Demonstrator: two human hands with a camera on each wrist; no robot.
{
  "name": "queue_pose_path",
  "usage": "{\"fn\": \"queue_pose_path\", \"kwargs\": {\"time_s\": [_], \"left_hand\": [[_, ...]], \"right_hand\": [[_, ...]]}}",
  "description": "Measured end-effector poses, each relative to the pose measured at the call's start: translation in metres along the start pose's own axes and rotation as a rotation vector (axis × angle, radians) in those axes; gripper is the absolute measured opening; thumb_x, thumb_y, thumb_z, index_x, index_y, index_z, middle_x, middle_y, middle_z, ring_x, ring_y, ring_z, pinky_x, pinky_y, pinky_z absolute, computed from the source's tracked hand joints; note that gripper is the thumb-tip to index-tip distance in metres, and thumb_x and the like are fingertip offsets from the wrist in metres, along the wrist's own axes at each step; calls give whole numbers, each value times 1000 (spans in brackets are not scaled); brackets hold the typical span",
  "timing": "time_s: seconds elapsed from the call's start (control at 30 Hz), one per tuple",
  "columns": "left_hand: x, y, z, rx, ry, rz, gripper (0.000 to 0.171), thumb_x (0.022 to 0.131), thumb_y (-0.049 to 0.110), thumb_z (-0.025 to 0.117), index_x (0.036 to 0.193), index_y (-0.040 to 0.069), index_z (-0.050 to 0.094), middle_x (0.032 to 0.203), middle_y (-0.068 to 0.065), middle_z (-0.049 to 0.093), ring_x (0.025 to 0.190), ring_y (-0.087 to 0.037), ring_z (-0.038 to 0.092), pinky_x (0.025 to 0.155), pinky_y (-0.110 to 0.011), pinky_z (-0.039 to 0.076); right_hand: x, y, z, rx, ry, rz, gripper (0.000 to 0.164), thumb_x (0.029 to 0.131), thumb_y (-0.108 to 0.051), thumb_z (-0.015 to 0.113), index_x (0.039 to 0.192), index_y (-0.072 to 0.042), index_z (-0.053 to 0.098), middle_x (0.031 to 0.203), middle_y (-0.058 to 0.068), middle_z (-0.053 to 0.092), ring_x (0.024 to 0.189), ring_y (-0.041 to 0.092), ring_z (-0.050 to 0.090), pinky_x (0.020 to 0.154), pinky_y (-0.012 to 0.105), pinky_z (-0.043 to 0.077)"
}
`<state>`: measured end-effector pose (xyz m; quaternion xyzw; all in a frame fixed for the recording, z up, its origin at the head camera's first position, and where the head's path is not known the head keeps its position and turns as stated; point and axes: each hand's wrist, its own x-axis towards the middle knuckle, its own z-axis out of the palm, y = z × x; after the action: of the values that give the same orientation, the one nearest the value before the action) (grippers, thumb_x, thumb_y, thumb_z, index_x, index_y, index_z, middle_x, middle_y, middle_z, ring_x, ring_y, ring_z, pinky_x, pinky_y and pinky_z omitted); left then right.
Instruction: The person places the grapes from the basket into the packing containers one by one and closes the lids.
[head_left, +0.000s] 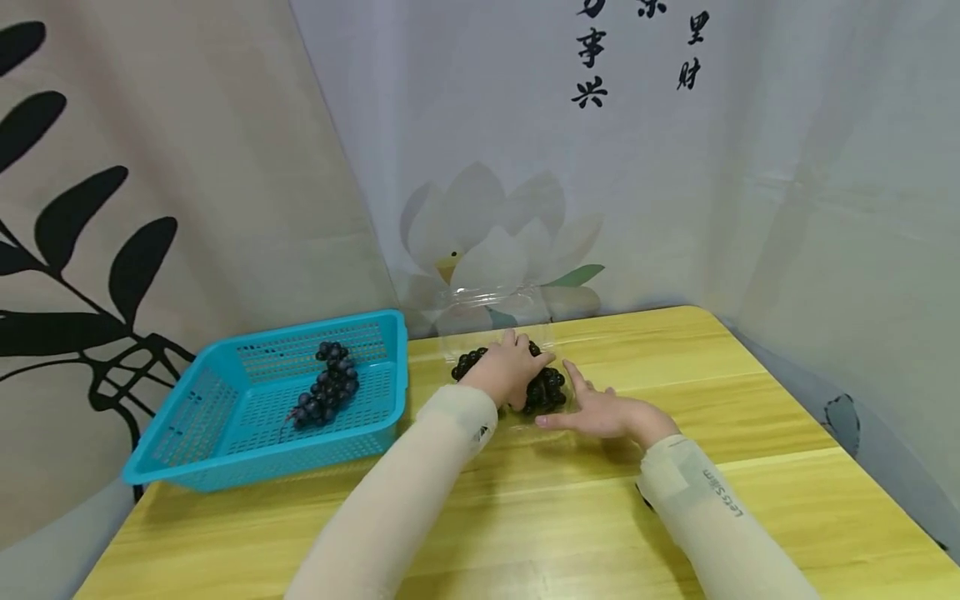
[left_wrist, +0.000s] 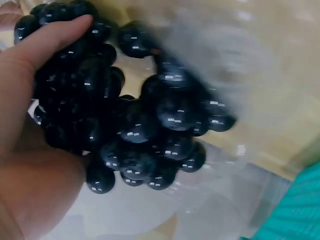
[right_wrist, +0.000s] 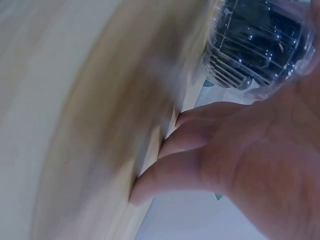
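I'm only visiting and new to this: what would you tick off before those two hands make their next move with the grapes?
1. Grapes in the clear box: ok, they show through its ribbed wall in the right wrist view.
2. Lid out of the way: ok, it stands raised behind the grapes.
3. Left hand off the grapes: not ok, it is on them.
4. Right hand free: ok, fingers spread beside the box, grasping nothing.
5. Grapes all below the box's rim: cannot tell, the left hand covers some.
6. Blue basket emptied: not ok, a dark bunch lies inside.
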<state>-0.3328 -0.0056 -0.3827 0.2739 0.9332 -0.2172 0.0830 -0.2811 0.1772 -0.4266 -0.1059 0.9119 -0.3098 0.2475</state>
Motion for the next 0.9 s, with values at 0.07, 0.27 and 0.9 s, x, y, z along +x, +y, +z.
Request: {"fn": "queue_pose_path", "kwargs": {"time_s": [0.07,0.27,0.9], "left_hand": [[-3,-3,3,-66,14,18,99,94,44,81,171,40,19,173,-14,27,160,-34,28,122,-49,46],[-21,-19,1,-98,32,6,123,81,61,88,172,42,8,181,-9,10,168,-34,15,131,-61,30],[-42,-38,9,-201,-117,-171,72,109,27,61,168,9,25,118,-11,70,67,-16,56,62,-33,49]], "right_hand": [[0,1,1,-6,-4,3,132,87,-86,61,169,-25,-24,179,22,0,154,70,-9,119,88,7],[0,2,5,-4,-25,-11,132,88,-85,61,169,-26,-24,179,21,-3,153,71,-8,119,88,5],[-1,-2,-1,13,-27,0,132,87,-85,62,167,-29,-28,179,23,0,155,67,-12,120,86,2]]}}
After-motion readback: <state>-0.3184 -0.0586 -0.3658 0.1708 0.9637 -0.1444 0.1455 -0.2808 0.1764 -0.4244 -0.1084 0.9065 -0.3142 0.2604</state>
